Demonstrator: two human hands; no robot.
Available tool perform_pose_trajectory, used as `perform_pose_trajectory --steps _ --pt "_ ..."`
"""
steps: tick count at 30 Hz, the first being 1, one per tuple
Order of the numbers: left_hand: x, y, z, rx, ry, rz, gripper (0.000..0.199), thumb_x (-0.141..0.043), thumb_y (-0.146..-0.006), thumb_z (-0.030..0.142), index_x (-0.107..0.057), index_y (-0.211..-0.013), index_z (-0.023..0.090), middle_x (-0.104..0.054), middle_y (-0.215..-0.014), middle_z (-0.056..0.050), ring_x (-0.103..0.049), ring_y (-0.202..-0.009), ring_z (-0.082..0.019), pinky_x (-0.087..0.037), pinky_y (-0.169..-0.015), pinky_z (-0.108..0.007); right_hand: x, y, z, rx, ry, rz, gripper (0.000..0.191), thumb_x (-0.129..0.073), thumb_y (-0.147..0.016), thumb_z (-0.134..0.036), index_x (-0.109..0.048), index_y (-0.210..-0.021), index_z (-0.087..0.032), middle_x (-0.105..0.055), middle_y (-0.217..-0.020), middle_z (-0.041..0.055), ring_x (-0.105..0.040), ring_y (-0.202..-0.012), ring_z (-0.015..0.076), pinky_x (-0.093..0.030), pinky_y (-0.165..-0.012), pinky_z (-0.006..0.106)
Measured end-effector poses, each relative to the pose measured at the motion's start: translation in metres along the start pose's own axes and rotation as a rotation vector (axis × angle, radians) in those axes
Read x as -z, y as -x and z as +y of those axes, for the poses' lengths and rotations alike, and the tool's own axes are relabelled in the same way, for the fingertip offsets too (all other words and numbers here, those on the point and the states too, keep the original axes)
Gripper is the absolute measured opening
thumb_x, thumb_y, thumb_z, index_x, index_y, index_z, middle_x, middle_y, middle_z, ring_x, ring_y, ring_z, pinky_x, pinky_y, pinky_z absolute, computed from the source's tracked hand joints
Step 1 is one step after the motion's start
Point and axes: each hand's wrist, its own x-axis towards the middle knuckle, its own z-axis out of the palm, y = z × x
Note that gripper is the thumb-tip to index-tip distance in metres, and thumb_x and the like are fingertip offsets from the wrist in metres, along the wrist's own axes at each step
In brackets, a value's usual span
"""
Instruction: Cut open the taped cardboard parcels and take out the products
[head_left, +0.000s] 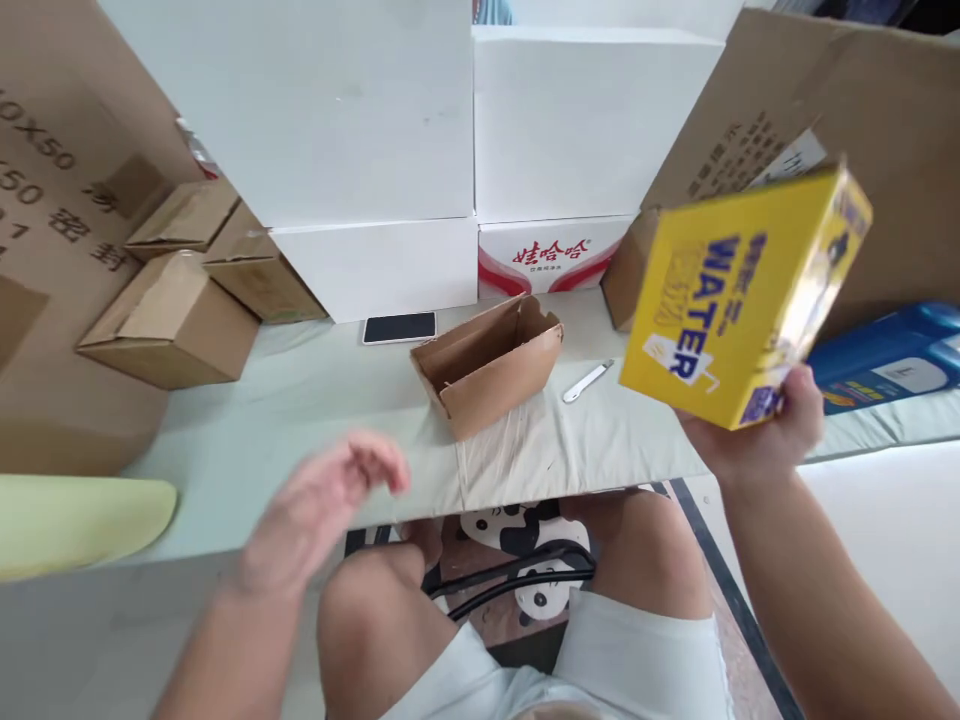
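My right hand (765, 425) grips a yellow box (712, 300) printed with "WATER" by its lower end and holds it up, tilted, over the right side of the table. My left hand (330, 490) is raised above the table's front edge, blurred by motion; its fingers curl apart from the thumb and nothing shows in them. Between the hands an open, empty brown cardboard box (502, 375) stands on the cloth. A white box cutter (587, 382) lies just to its right, touched by neither hand.
A phone (399, 328) lies behind the cardboard box. White cartons (375, 265) form a wall at the back. Small brown boxes (172, 320) stand at left, with a pale green rounded object (82, 525) in front. A blue bottle (892, 360) lies at right beside a large carton (885, 110).
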Motion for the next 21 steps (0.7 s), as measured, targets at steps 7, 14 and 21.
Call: perform_pose_trajectory --steps 7,14,21 --pt "-0.067 0.009 -0.131 0.427 0.203 -0.305 0.047 -0.072 -0.082 0.062 -0.065 -0.086 0.016 -0.062 -0.076 -0.003 -0.054 -0.071 -0.015 -0.042 -0.072 -0.029 0.12 -0.028 0.115 -0.468 0.144 0.333 0.029 -0.058 -0.085 -0.051 -0.062 -0.103 -0.029 -0.073 -0.107 0.0083 -0.074 -0.1 0.0287 -0.068 -0.078 0.047" --pt "-0.116 -0.077 -0.162 0.651 0.172 -0.7 0.038 -0.072 -0.077 0.048 -0.048 -0.067 0.02 -0.035 -0.051 0.009 -0.026 -0.05 -0.007 -0.017 -0.053 -0.025 0.147 -0.097 0.133 -0.497 0.347 0.287 0.02 -0.071 -0.086 -0.036 -0.072 -0.099 -0.021 -0.074 -0.095 0.0058 -0.067 -0.076 0.014 -0.055 -0.05 0.018" --pt "-0.112 -0.095 -0.191 0.751 0.263 -0.872 0.048 -0.078 -0.073 0.051 -0.043 -0.061 0.021 -0.03 -0.047 0.011 -0.019 -0.045 -0.005 -0.01 -0.05 -0.029 0.139 -0.114 0.138 -0.477 0.375 0.268 0.027 -0.06 -0.095 -0.034 -0.071 -0.119 -0.028 -0.074 -0.107 0.0041 -0.068 -0.077 0.0137 -0.058 -0.052 0.021"
